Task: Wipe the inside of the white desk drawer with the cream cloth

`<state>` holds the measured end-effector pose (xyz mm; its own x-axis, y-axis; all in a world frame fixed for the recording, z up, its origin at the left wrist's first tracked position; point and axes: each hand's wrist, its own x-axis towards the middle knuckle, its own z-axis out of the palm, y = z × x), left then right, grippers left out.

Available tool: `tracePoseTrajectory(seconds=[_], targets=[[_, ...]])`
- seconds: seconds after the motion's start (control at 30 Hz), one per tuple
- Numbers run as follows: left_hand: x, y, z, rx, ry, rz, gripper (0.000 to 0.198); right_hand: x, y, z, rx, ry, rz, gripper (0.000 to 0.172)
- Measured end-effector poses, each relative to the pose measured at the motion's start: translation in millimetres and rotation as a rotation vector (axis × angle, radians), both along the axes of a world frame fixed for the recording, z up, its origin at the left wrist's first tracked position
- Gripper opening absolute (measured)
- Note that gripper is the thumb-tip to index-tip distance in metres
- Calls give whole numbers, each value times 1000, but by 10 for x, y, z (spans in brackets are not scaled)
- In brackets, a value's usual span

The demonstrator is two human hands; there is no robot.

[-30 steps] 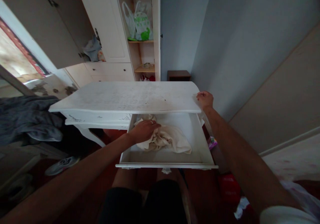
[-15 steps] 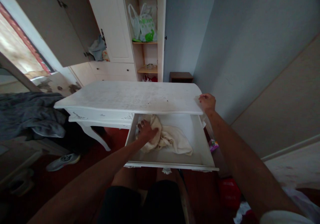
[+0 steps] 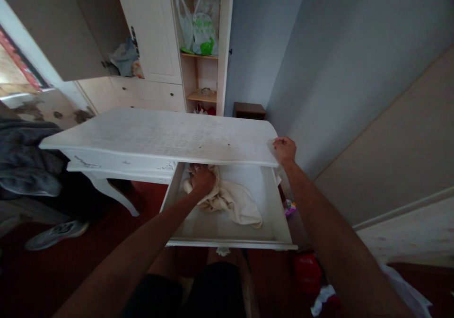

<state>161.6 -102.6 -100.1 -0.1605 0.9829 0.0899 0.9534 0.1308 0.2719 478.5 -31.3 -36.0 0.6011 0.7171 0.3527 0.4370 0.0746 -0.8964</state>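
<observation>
A cream cloth [image 3: 236, 202] lies crumpled in the open white drawer [image 3: 227, 235] of the desk. Inside the drawer's back left part, my left hand [image 3: 204, 177] presses into the bunched cloth with its fingers curled into it; the fingertips are partly hidden under the desk's front edge. One end of the cloth trails to the right across the drawer floor. My right hand [image 3: 285, 149] is closed in a fist against the right edge of the white desk [image 3: 177, 136], and I see nothing in it.
Dark grey clothing [image 3: 28, 157] is heaped at the left, above a shoe [image 3: 56, 234]. Behind the desk stands a wardrobe [image 3: 151, 29] with a plastic bag [image 3: 205, 31] on a shelf. A red box [image 3: 307, 273] sits on the floor at right. My knees are under the drawer.
My left hand has pushed deeper towards the drawer's back, bunching the cloth there. My right hand stays at the desk edge. The whole view has shifted slightly.
</observation>
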Motion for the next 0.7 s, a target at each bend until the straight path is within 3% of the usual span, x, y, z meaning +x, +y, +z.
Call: tracePoseTrajectory(seconds=[0.1,0.2,0.37,0.53,0.7], targets=[[148,-45,8,29,-13,-22,60,8,5,-7,5,13,13,14],[366,-122,31,16,-40,-126,52,26,17,-17,2,6,17,15],[961,-177,65,-55,-145,-456,60,57,39,-34,-1,-24,24,14],[1510,-80,85,-95,-212,-795,72,91,81,-77,12,-68,4,18],[1532,-44,74,-130,-168,-890,78,142,144,-133,-8,-99,5,20]])
